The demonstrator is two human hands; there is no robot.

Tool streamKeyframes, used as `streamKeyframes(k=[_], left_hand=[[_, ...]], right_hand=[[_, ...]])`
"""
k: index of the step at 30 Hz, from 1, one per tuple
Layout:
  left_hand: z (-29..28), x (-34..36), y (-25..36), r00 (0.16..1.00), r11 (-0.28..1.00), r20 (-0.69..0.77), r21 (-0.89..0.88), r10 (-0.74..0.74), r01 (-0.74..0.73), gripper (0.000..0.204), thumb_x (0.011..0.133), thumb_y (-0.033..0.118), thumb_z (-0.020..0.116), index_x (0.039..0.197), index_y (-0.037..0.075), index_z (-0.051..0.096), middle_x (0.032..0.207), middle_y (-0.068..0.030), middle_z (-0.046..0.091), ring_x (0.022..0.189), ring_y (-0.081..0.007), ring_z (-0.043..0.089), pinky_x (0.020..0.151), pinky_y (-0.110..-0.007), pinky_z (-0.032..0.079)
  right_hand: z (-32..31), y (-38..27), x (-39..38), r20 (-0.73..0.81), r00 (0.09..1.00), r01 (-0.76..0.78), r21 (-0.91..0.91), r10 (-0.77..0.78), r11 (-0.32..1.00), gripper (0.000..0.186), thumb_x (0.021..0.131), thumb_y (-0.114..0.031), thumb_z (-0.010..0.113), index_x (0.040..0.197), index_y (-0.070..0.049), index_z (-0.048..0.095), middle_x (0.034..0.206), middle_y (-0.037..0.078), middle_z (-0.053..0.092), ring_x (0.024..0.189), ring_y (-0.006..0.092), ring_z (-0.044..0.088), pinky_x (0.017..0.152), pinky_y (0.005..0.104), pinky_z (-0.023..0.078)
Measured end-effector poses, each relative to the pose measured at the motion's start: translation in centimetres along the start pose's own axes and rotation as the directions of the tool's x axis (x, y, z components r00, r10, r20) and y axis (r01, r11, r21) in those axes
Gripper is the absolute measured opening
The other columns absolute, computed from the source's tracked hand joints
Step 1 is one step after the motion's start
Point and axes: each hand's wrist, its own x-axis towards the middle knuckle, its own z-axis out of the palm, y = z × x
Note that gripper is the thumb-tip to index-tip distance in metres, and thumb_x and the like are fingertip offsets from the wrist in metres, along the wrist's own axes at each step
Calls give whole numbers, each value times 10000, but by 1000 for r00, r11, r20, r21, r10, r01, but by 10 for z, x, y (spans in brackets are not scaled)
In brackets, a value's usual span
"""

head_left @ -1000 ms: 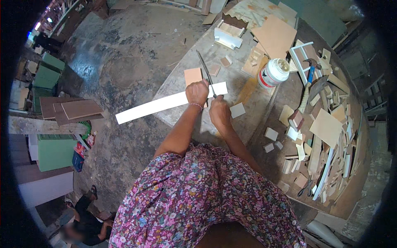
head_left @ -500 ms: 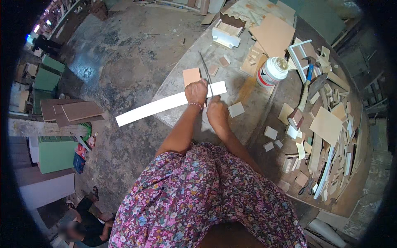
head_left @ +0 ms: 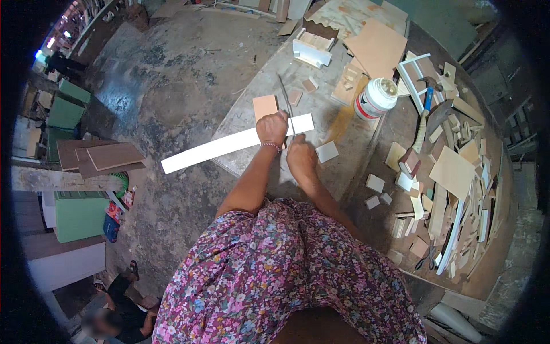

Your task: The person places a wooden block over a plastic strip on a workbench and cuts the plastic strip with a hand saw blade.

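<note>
A long white strip lies slantwise over the worktable's near left corner, its left end sticking out past the edge. My left hand is closed and presses down on the strip near its right end. Just beyond its knuckles is a tan square piece of board, partly hidden by the hand. My right hand grips the near end of a thin, dark saw blade. The blade crosses the strip right beside my left hand, pointing away from me. A small white square piece lies right of my right hand.
The worktable also bears a white tub, a hammer, a small white wooden box-like piece and a heap of wood offcuts at right. On the floor at lower left sits another person, near green cabinets.
The saw blade has shifted very slightly along its length across the strip. Both hands keep their places, and the whole view has moved a little.
</note>
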Motion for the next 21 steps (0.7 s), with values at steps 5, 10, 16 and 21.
streamKeyframes(k=[5,10,16,21], left_hand=[[0,0,1,996,997,-54,-26,65,-66,395,808,263,417,506,63,576,529,-145,568,489,-276,575,498,-379,457],[5,2,4,1000,1000,-19,-22,-8,8,401,811,262,417,506,58,579,526,-146,565,486,-279,572,495,-381,455],[0,-1,-4,995,997,-73,-17,68,-69,406,814,271,418,510,54,579,528,-150,565,487,-287,572,497,-385,455],[3,1,4,999,999,-1,-12,50,-50,404,824,276,401,546,55,592,549,-149,572,502,-284,575,507,-387,457]], right_hand=[[8,5,36,2,999,-49,68,49,997,226,814,-159,397,823,54,471,646,242,566,665,392,574,616,475,452],[13,9,29,-73,997,27,-17,-28,999,233,815,-171,399,821,51,469,641,237,568,625,390,576,558,457,462],[7,12,4,-30,999,15,-14,-16,1000,236,811,-175,402,826,49,473,656,245,569,627,388,582,552,461,464],[6,4,42,-10,999,-53,-33,52,998,249,815,-162,354,829,50,484,667,242,578,655,389,587,602,474,463]])
